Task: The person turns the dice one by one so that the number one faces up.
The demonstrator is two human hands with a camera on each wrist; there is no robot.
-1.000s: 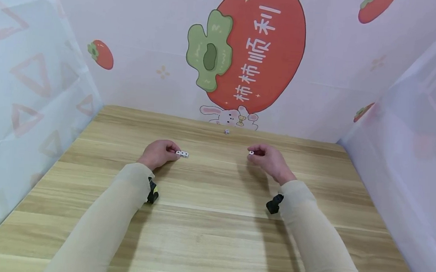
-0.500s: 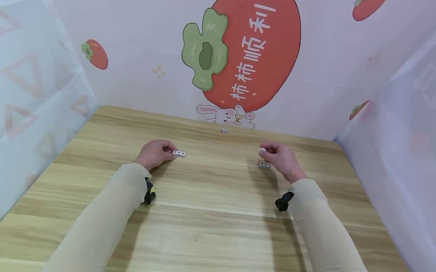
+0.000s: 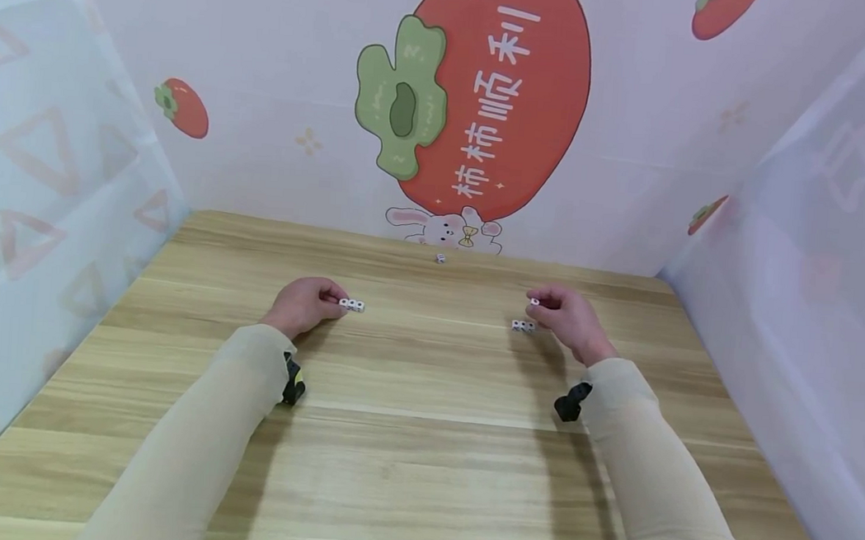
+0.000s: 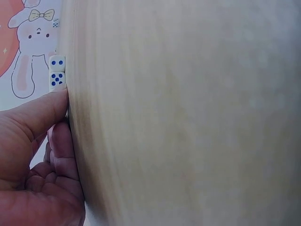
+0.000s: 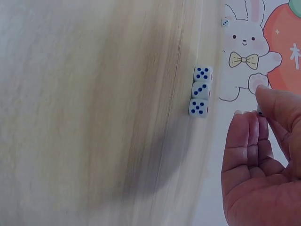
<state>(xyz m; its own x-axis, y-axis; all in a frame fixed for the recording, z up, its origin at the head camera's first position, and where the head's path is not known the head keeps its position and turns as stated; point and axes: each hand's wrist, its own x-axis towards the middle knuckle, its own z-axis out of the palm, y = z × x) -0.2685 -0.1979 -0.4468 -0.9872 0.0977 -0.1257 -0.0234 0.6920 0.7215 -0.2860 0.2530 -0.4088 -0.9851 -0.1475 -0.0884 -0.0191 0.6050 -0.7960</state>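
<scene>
At the left of the table, my left hand (image 3: 302, 305) has its thumb and fingers at the near end of a short row of white dice (image 3: 352, 305). Blue pips show on two of these dice (image 4: 57, 70) in the left wrist view, just past the thumb tip. My right hand (image 3: 569, 320) pinches a single die (image 3: 534, 303) between thumb and fingertips, raised over the table. Most of that die is covered by the thumb in the right wrist view. Below and left of it, three dice (image 5: 200, 92) stand in a straight row, touching, apart from the hand.
One more die (image 3: 441, 258) lies alone near the back edge of the wooden table (image 3: 391, 466). Behind it rises a printed backdrop (image 3: 282, 62) with a large red persimmon and a rabbit. Pale cloth walls flank both sides.
My right hand has moved to the right with its die, uncovering the row of three dice beneath it. The left hand stays at its row, and the head view has shifted slightly.
</scene>
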